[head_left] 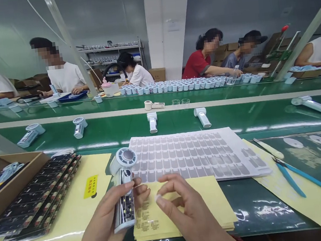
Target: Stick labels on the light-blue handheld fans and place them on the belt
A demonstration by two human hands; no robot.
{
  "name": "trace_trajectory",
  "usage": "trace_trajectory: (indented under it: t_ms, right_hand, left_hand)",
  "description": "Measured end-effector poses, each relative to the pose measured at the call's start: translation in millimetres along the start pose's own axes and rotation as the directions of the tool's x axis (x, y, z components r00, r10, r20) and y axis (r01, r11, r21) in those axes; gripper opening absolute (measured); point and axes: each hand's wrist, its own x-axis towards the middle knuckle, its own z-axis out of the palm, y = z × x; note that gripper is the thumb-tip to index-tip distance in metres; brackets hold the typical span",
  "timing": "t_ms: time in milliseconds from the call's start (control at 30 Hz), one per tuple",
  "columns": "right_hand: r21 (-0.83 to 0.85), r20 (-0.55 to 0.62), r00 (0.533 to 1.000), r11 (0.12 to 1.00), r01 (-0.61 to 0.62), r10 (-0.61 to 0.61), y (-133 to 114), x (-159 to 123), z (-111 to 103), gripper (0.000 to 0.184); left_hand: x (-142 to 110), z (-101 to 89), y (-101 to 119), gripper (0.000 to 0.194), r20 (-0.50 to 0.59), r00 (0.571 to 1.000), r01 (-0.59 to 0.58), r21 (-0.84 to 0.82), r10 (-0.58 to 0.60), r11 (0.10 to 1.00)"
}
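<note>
My left hand (107,215) is wrapped round a light-blue handheld fan (124,190). The fan stands nearly upright with its round head at the top, and a circuit board shows in its open handle. Just to the right, my right hand (184,206) has its thumb and index finger brought together in a pinch. Whatever might be between those fingertips is too small to make out. Below both hands lie yellow sheets (205,204) with small dark print. A white sheet of grey labels (182,156) lies beyond them.
Stacked black circuit boards (41,192) and a cardboard box (15,168) are at left. Blue-handled pliers (297,176) lie at right on yellow paper. Several fans, one a white handheld fan (152,122), rest on the green conveyor belt (115,129). Co-workers sit across it.
</note>
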Motion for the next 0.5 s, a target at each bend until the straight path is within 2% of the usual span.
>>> trace_trajectory:
  t_ms: [67,200,367,433,500]
  right_hand:
    - [-0.077,0.058,0.998,0.997,0.006,-0.001,6,-4,2,0.007]
    - [-0.254,0.077,0.992,0.960,0.116,-0.099,16,-9,9,0.012]
    - [-0.499,0.127,0.943,0.802,0.328,-0.307,25,-11,15,0.016]
    - [-0.449,0.131,0.948,0.835,0.319,-0.292,26,-12,13,0.015]
    - [-0.276,0.134,0.970,0.932,0.233,-0.203,22,-11,8,0.012]
  left_hand:
    - [2,-6.7,-1,0.017,0.039,0.998,-0.050,0.078,0.047,0.996]
    - [2,-13.2,-9,0.027,0.151,0.988,-0.054,0.163,0.030,0.985]
    - [2,-16.9,-17,0.032,0.184,0.983,-0.065,0.241,0.021,0.968]
    - [3,-17.9,-18,0.031,0.190,0.982,-0.067,0.252,0.019,0.965]
    - [3,-18.0,-18,0.030,0.188,0.982,-0.064,0.255,0.016,0.965]
